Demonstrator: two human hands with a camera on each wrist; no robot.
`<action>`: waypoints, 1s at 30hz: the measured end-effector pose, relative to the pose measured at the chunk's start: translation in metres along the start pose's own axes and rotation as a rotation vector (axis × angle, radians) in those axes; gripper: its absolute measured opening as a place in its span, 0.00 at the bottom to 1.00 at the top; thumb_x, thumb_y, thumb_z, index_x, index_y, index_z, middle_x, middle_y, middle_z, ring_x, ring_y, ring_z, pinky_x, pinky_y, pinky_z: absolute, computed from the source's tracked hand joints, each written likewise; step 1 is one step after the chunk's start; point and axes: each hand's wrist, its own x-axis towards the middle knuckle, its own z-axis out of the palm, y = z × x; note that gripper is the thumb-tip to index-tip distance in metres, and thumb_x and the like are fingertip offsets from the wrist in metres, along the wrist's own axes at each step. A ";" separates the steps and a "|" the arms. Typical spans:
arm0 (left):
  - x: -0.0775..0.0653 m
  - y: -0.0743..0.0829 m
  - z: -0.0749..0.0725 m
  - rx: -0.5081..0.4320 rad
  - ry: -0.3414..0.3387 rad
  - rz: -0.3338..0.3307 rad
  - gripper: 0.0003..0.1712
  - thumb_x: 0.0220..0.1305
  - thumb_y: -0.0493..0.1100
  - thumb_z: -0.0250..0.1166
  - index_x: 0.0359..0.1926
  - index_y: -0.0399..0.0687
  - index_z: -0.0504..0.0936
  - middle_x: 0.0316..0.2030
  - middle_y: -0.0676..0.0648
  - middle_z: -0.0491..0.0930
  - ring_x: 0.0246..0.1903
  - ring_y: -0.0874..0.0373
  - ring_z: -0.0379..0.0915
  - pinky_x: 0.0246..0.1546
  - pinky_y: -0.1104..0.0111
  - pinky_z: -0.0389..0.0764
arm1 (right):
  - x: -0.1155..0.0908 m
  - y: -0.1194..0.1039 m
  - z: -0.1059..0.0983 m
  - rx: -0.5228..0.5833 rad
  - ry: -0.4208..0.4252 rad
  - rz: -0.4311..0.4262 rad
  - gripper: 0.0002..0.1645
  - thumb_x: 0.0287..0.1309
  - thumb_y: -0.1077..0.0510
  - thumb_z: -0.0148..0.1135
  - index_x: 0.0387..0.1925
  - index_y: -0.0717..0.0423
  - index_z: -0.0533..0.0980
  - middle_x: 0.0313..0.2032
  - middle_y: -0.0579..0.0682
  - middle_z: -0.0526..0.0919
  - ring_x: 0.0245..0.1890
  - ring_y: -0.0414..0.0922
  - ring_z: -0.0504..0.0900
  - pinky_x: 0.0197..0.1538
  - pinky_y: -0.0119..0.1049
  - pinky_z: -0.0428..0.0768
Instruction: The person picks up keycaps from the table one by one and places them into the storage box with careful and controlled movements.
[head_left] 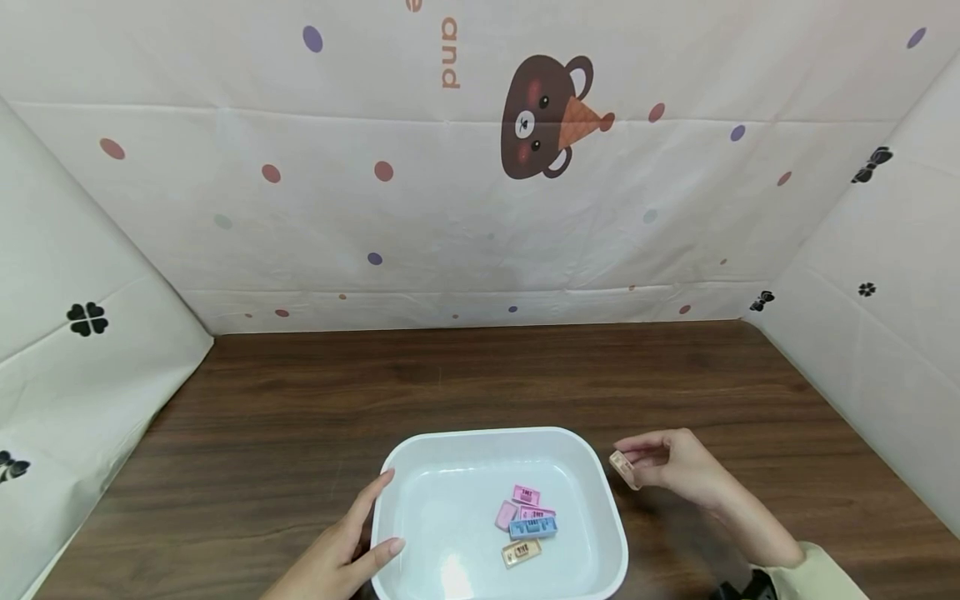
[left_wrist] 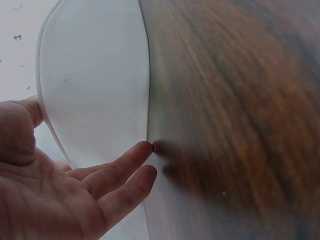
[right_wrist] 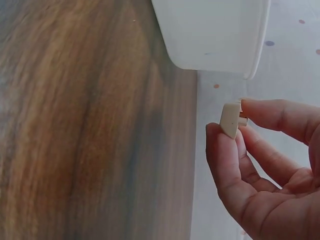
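A white tray (head_left: 420, 533) lies on the wooden table. My left hand (head_left: 341, 546) holds its left side, with thumb and index fingertip over the rim. In the left wrist view, other fingers (left_wrist: 125, 170) of that hand lie against the tray's outer wall. Just off the tray's right rim, my right hand (head_left: 678, 467) pinches a small beige block (head_left: 622, 468) with dark markings between thumb and fingertips. Seen from the right wrist, this beige block (right_wrist: 229, 120) has a slanted end and a short stub on one side.
Inside the tray, right of its middle, several pink blocks (head_left: 527, 495) cluster beside a blue block (head_left: 532, 527), with another beige block (head_left: 521, 552) just in front. A patterned white sheet (head_left: 450, 217) stands behind the table (head_left: 300, 417), and white sheets flank both sides.
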 end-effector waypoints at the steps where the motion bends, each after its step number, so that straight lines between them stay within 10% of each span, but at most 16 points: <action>1: 0.000 0.000 0.000 0.001 0.001 0.001 0.38 0.66 0.42 0.54 0.67 0.35 0.43 0.44 0.35 0.72 0.32 0.68 0.73 0.30 0.72 0.76 | 0.000 -0.001 0.000 0.002 0.002 0.005 0.24 0.45 0.67 0.63 0.47 0.75 0.73 0.35 0.56 0.81 0.34 0.41 0.80 0.35 0.30 0.77; 30: 0.000 0.000 0.000 0.000 0.006 -0.011 0.38 0.66 0.42 0.54 0.68 0.37 0.44 0.45 0.35 0.72 0.31 0.67 0.73 0.30 0.72 0.76 | -0.013 -0.031 -0.002 0.054 0.052 -0.082 0.24 0.48 0.65 0.64 0.48 0.74 0.73 0.39 0.61 0.81 0.33 0.37 0.80 0.36 0.31 0.78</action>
